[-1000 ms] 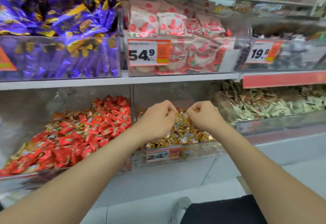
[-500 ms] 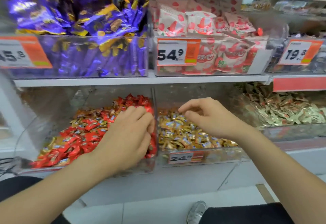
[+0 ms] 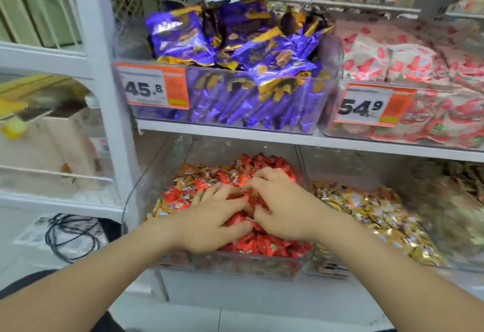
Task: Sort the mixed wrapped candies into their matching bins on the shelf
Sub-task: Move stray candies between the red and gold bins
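A clear bin point(image 3: 235, 266) on the lower shelf is heaped with red wrapped candies point(image 3: 264, 245), with some gold-wrapped ones mixed in along its left side point(image 3: 162, 206). Both my hands are down in this bin, side by side and almost touching. My left hand point(image 3: 212, 219) lies on the red pile with its fingers spread to the right. My right hand point(image 3: 285, 208) sits beside it, fingers bent with their tips among the candies. No candy shows pinched in either hand. The bin to the right holds gold wrapped candies point(image 3: 366, 214).
On the shelf above stand a bin of purple packets point(image 3: 235, 101) priced 45.8 and a bin of strawberry-print packets point(image 3: 424, 114) priced 54.9. A blurred bin of pale wrapped candies point(image 3: 461, 200) is at far right. A white shelf upright point(image 3: 104, 96) and a black cable point(image 3: 70, 237) lie to the left.
The view has swung left. My right hand crossed from the gold candy bin into the red bin, and my left hand moved deeper onto the red pile beside it.
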`<state>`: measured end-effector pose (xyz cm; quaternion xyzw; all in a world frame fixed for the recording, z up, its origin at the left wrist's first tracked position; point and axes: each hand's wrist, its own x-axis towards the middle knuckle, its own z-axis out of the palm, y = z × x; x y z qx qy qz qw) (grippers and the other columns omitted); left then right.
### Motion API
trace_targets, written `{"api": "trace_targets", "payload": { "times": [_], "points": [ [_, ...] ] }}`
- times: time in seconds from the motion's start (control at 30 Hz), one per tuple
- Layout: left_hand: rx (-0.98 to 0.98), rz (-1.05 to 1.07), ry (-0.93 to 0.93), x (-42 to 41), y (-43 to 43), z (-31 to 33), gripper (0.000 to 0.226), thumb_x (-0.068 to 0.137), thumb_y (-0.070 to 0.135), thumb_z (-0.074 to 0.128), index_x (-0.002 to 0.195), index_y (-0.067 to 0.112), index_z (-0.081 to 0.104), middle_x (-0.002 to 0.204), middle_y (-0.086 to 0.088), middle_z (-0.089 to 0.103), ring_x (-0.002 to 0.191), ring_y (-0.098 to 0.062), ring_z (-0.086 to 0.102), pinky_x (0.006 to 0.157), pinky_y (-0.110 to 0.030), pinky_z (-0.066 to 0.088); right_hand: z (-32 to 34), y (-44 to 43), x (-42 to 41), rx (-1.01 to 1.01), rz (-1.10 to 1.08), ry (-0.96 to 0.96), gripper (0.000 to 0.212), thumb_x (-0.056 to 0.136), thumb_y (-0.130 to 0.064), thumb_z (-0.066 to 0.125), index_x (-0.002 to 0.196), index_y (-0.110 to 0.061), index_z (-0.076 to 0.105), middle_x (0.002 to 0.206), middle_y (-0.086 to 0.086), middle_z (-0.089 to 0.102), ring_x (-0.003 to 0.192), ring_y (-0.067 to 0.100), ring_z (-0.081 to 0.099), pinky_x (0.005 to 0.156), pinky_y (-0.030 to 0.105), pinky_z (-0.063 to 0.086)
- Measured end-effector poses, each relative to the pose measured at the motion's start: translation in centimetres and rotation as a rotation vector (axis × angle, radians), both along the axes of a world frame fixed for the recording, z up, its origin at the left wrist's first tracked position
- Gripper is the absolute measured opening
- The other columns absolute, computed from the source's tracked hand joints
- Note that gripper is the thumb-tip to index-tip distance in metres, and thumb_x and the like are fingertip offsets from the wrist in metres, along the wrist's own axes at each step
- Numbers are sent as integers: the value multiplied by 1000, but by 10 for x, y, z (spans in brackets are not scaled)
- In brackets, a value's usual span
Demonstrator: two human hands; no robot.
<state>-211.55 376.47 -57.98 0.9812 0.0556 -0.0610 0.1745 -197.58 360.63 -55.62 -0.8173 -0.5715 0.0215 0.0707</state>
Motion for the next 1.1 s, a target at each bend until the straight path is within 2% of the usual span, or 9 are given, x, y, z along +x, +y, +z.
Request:
{"api": "trace_targets", "payload": {
  "times": [0.13, 0.2, 0.3, 0.4, 0.53, 0.7, 0.9, 1.0, 1.1],
  "points": [
    [-108, 420, -172, 2, 30, 14, 44, 83, 64, 28, 111, 41, 54, 126, 2, 46, 132, -29, 39, 112, -51, 33, -5, 38, 9, 183, -63, 52, 38, 89, -23, 49, 122, -17, 66, 114, 8, 64, 112, 30, 61, 102, 41, 46],
    [-36, 603, -59, 6, 40, 17, 47, 93, 52, 40, 130, 25, 48, 139, -15, 38, 137, -43, 32, 114, -54, 33, -10, 60, 11, 188, -83, 53, 35, 93, -17, 56, 125, -14, 67, 116, 11, 67, 113, 32, 62, 101, 41, 48],
    [-89, 690, 236, 15, 49, 16, 81, 100, 42, 51, 161, 6, 11, 164, -28, 7, 150, -50, 19, 120, -53, 29, -13, 92, 14, 128, -50, 116, 45, 91, -18, 60, 136, -13, 65, 132, 12, 68, 124, 31, 62, 108, 38, 47],
    [-217, 699, 282, 28, 63, 7, 100, 93, 39, 57, 162, 2, -5, 165, -31, 14, 149, -46, 30, 120, -47, 36, -15, 119, 21, 19, 31, 208, 58, 82, -23, 74, 139, -18, 63, 135, 4, 69, 125, 23, 63, 108, 34, 49],
    [-350, 723, 266, 34, 79, 2, 90, 79, 28, 82, 150, 6, 30, 132, -15, 59, 111, -29, 66, 90, -38, 60, -20, 142, 43, -331, 44, 263, 111, 68, -42, 91, 163, -31, 33, 160, -3, 48, 141, 17, 51, 118, 33, 41],
    [-434, 722, 293, 39, 89, 2, 90, 69, 20, 94, 141, 9, 42, 123, -11, 59, 103, -29, 67, 79, -44, 63, -29, 175, 49, -505, 7, 137, 131, 55, -50, 99, 164, -35, 27, 165, -2, 41, 147, 23, 46, 120, 41, 41],
    [-354, 782, 188, 46, 88, -5, 71, 64, 15, 94, 122, 5, 53, 105, -10, 63, 88, -25, 70, 63, -34, 63, -41, 191, 47, -463, 27, 173, 130, 55, -40, 102, 162, -25, 30, 161, 3, 46, 144, 24, 49, 119, 33, 39],
    [-458, 841, 142, 45, 84, -3, 55, 66, 13, 91, 104, 8, 52, 97, -11, 63, 72, -23, 69, 40, -26, 51, -45, 190, 49, -438, 1, 210, 105, 61, -36, 99, 151, -21, 47, 146, 3, 59, 130, 23, 59, 112, 31, 46],
    [-588, 876, 13, 45, 78, -1, 57, 54, 7, 91, 99, 10, 57, 98, -11, 66, 80, -24, 70, 51, -27, 55, -48, 185, 55, -372, -11, 309, 69, 59, -31, 96, 122, -21, 70, 120, 1, 74, 105, 18, 70, 94, 33, 59]
  ]
}}
